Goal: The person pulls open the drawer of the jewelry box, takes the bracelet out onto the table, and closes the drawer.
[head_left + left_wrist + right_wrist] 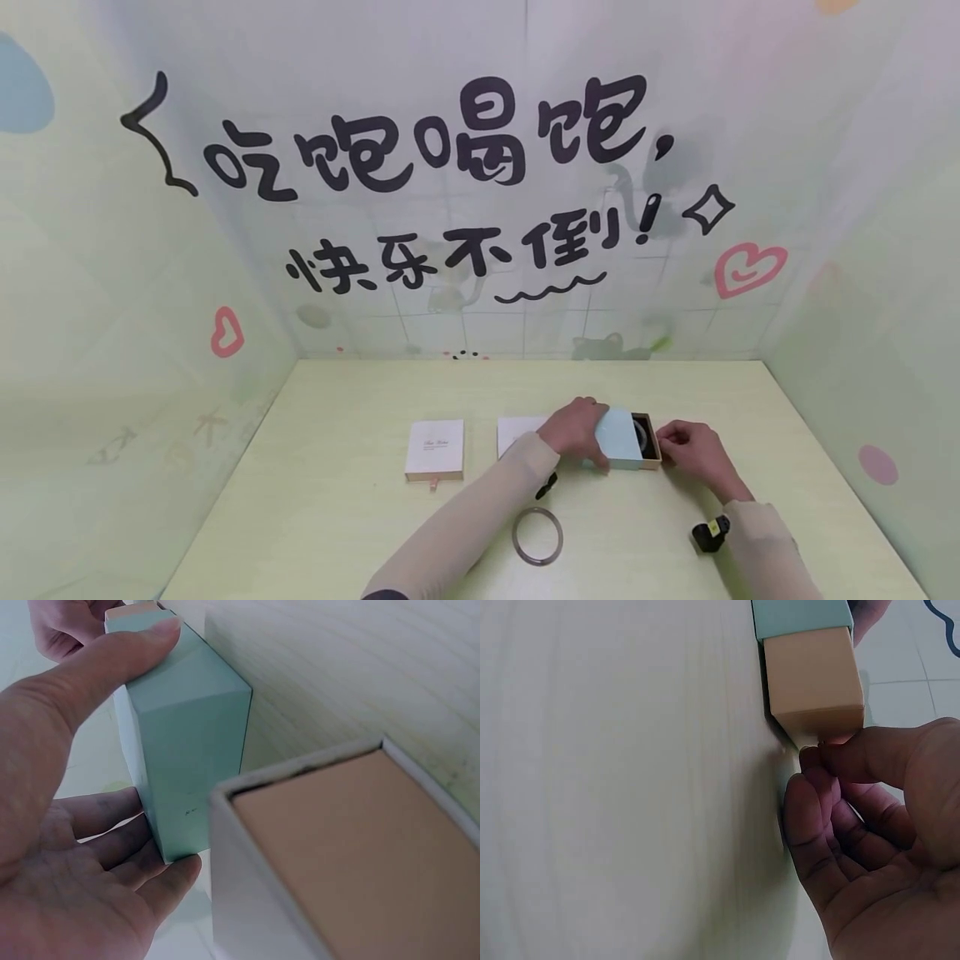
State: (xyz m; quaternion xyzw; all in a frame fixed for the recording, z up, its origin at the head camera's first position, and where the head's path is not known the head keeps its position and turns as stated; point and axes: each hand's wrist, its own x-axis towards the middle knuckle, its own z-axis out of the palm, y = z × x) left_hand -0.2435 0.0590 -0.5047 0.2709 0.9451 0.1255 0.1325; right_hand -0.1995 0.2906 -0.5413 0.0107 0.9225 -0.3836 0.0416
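A light blue drawer box (618,435) lies on the table, its tan inner drawer (814,671) partly slid out to the right. Inside the drawer, part of a pale ring-shaped thing (641,436) shows against a dark lining. My left hand (577,429) grips the blue sleeve, thumb on one side and fingers on the opposite side. At the drawer's outer end, my right hand (693,452) pinches a small pull tab between thumb and finger; the fingertips mostly hide it. A greyish bangle (516,537) lies flat on the table, nearer than the box.
Just left of the blue box is a white box (513,432), partly covered by my left arm. Farther left lies another white box (437,442) with small print and a pink pull tab (433,484). The pale wooden table (315,500) meets printed walls (465,325) behind and at the sides.
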